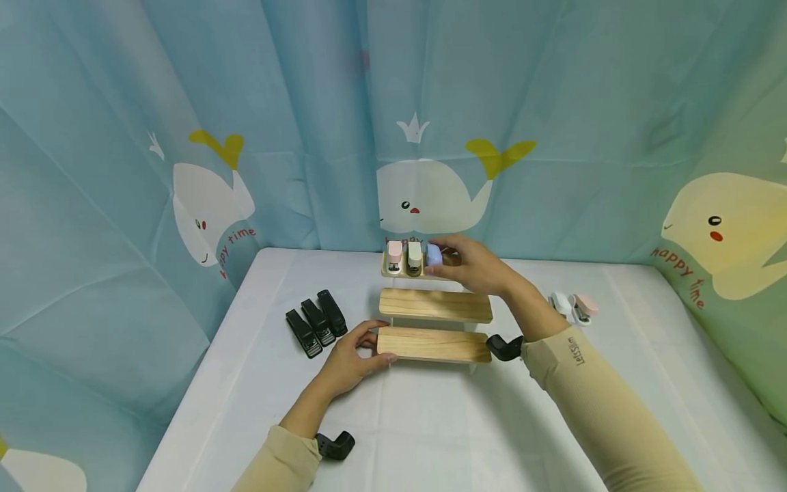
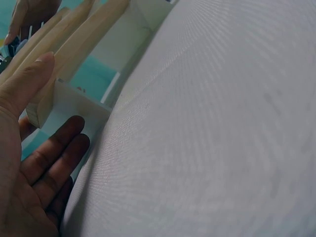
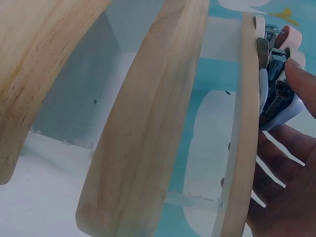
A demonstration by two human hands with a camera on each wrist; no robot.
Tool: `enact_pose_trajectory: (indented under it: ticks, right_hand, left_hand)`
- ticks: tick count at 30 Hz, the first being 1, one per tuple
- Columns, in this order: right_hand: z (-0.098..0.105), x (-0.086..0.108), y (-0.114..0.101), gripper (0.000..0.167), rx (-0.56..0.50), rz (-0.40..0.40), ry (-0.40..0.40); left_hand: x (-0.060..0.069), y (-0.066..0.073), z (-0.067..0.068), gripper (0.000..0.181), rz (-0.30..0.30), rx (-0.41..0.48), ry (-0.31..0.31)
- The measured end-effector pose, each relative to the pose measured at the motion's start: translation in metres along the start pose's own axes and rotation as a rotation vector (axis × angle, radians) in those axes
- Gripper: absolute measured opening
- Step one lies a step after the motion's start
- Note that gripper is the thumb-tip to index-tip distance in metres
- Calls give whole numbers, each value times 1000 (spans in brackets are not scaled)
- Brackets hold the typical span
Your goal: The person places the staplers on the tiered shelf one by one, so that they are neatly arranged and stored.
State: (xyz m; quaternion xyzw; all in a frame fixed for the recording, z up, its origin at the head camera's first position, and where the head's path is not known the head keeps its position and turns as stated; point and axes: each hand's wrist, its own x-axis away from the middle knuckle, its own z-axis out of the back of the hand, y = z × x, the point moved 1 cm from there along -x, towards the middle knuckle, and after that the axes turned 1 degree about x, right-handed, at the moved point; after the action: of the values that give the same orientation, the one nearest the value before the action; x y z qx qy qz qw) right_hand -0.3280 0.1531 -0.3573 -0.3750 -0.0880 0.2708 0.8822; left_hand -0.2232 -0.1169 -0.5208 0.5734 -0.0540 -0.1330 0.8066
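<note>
A three-tier wooden display stand point(image 1: 435, 305) with pale supports stands on the table. At its lowest tier, my left hand point(image 1: 348, 359) grips the left end between thumb and index finger; in the left wrist view the thumb point(image 2: 30, 81) lies against the wood and the other fingers are spread below. On the top tier, a pink mini stapler point(image 1: 394, 256) and a cream mini stapler point(image 1: 415, 257) stand side by side. Just right of them, my right hand point(image 1: 470, 263) holds a lavender-blue mini stapler point(image 3: 284, 113), its base against the top board point(image 3: 245, 133).
Three black staplers point(image 1: 315, 321) lie in a row left of the stand. Behind my right forearm, a white mini stapler point(image 1: 560, 303) and a pink-topped one point(image 1: 584, 308) sit on the white-covered table point(image 1: 424, 430). A blue whale-print curtain point(image 1: 320, 171) hangs along the back.
</note>
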Motion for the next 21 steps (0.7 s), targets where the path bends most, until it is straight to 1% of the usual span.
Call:
enact_pose_trajectory:
  ticks: [11,21]
  right_hand:
    - [1,2,-1,74,8,-19,-1]
    - [0,1,0,75,26,-20,19]
  left_hand:
    - [0,1,0,61,14,7,-6]
    - [1,1,0,62,21,-13,-3]
